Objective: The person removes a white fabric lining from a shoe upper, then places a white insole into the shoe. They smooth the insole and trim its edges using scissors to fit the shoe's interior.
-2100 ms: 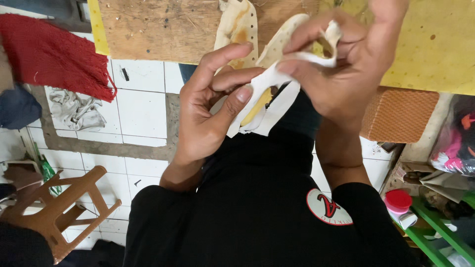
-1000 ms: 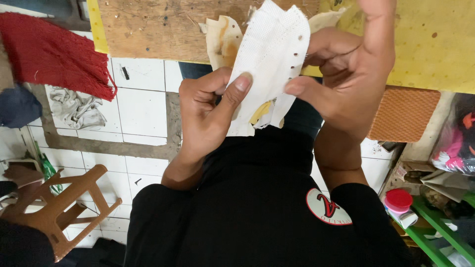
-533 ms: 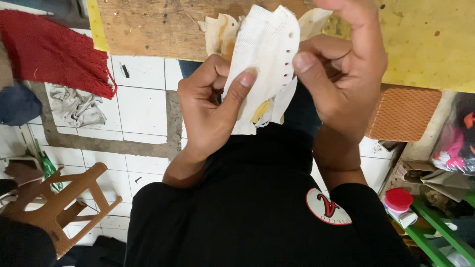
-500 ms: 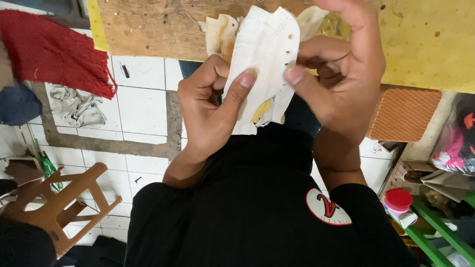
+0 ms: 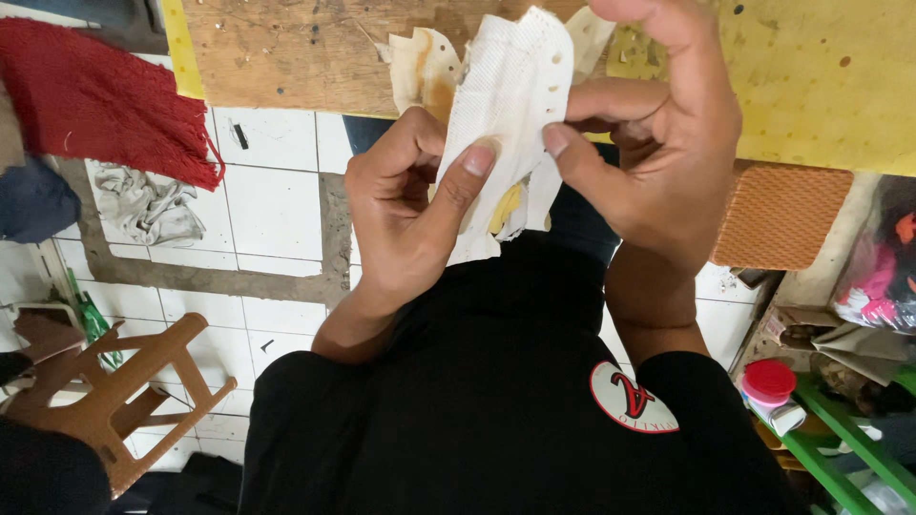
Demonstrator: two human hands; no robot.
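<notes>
Both hands hold a white perforated fabric piece (image 5: 506, 95) with yellow glue stains, raised in front of my chest. My left hand (image 5: 405, 205) grips its lower left side, thumb pressed flat on the front. My right hand (image 5: 658, 143) pinches the right edge between thumb and fingers. Behind the piece lies another stained cream-coloured piece (image 5: 425, 67) on a wooden board (image 5: 286, 52).
A yellow work surface (image 5: 811, 76) lies at the upper right. A red woven cloth (image 5: 95, 95) and a grey rag (image 5: 143, 205) lie on the white tiled floor. A brown plastic stool (image 5: 124, 401) stands lower left. A red-capped bottle (image 5: 768, 386) and an orange textured pad (image 5: 778, 215) sit right.
The white piece was unfolded from a twisted strip into a flat upright panel. My right thumb has shifted to pinch its right edge; my left thumb stays pressed on its front.
</notes>
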